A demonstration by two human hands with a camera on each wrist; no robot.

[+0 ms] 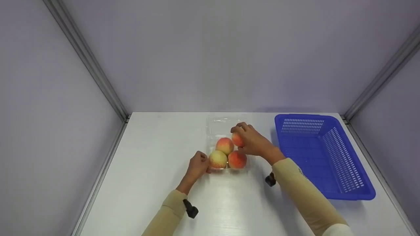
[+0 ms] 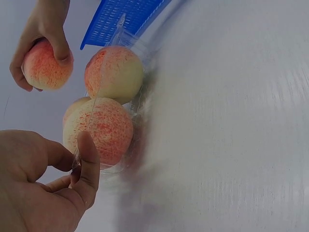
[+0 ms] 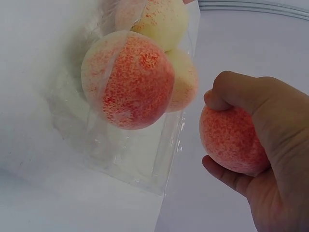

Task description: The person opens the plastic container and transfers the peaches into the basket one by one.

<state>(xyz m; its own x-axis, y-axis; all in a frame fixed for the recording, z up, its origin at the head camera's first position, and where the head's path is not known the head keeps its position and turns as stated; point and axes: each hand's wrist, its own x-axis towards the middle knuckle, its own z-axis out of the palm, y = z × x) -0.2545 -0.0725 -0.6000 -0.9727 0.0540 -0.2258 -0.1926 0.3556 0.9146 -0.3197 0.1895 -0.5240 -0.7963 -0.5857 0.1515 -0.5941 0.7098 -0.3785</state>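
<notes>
My right hand (image 1: pixel 256 141) grips a red-orange peach (image 3: pixel 232 141), its thumb and fingers curled round the fruit. The peach is held over the back right part of a clear plastic clamshell box (image 3: pixel 135 164), whose lid (image 1: pixel 223 126) lies open toward the back wall. Three peaches sit in the box: a yellowish one (image 1: pixel 218 160) at front left, a redder one (image 1: pixel 237 159) at front right and a red-yellow one (image 1: pixel 224 145) behind them. At the box's near left corner, my left hand (image 1: pixel 198 165) pinches the thin plastic rim between thumb and fingers.
A blue plastic basket (image 1: pixel 356 157) with slotted sides stands on the right of the white table (image 1: pixel 157 144). Pale panels (image 1: pixel 210 59) with grey metal posts close in the back and both sides.
</notes>
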